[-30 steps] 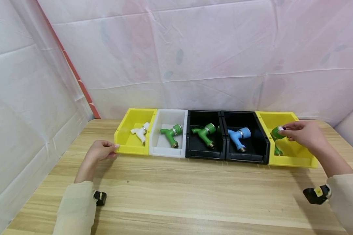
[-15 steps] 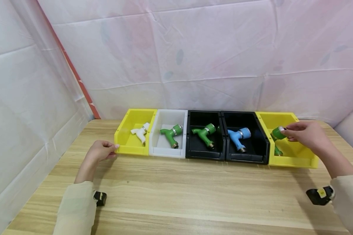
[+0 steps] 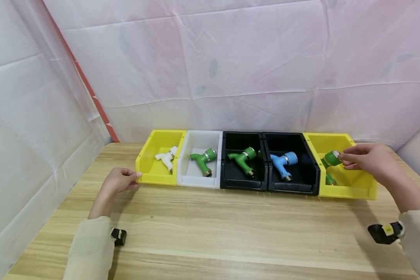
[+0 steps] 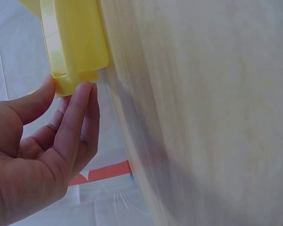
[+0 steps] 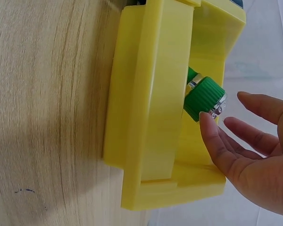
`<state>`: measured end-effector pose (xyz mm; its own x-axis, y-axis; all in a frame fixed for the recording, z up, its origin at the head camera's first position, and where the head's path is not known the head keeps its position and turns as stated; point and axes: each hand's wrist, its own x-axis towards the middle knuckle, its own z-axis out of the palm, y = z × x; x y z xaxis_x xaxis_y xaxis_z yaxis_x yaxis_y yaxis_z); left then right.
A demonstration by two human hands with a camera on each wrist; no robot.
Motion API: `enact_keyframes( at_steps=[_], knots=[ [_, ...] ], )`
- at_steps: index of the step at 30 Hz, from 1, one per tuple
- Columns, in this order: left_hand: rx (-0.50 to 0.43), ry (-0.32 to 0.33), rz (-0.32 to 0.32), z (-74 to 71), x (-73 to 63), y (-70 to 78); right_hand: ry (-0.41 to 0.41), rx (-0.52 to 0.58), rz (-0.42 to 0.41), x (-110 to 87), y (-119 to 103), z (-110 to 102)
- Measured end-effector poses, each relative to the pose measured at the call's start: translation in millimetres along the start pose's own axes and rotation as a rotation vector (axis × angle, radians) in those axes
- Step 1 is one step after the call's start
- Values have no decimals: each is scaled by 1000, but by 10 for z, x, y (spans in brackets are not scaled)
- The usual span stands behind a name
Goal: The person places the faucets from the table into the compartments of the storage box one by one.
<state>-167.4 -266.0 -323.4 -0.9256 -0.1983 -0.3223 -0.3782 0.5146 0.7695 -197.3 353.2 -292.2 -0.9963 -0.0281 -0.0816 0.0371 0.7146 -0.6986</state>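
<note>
At the row's left end, my left hand [image 3: 120,179] pinches the front corner of a yellow bin [image 4: 87,37] between thumb and fingers. A small white tap [image 3: 167,158] lies inside that bin. At the right end, my right hand [image 3: 371,161] is over another yellow bin [image 5: 132,117], its fingers parted. In the right wrist view one fingertip is right at the clear-topped green knob of a green tap [image 5: 205,96], and the other fingers stand away from it. This tap leans inside the bin, its lower end [image 3: 330,180] on the floor.
Between the yellow bins stand a white bin [image 3: 198,181] with a green tap [image 3: 204,161], a black bin [image 3: 243,184] with a green tap [image 3: 244,160], and another black bin [image 3: 294,187] with a blue tap [image 3: 283,165]. A white cloth wall [image 3: 231,58] rises behind the wooden table [image 3: 231,233].
My right hand has drawn slightly right, off the green tap's knob, and its fingers have parted. The tap stays in the right yellow bin. My left hand keeps its place.
</note>
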Motion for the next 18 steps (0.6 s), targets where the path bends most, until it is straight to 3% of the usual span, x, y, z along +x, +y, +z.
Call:
enact_keyframes(
  at_steps=[6,11,18],
  knots=[
    [7,4,-16,4,-2,-2,16,15,-4,10,74,-4],
    [7,9,-13,8,-6,0,32,103,-19,16,134,0],
    [14,12,-18,9,-19,12,12,118,-46,-53,47,2]
  ],
)
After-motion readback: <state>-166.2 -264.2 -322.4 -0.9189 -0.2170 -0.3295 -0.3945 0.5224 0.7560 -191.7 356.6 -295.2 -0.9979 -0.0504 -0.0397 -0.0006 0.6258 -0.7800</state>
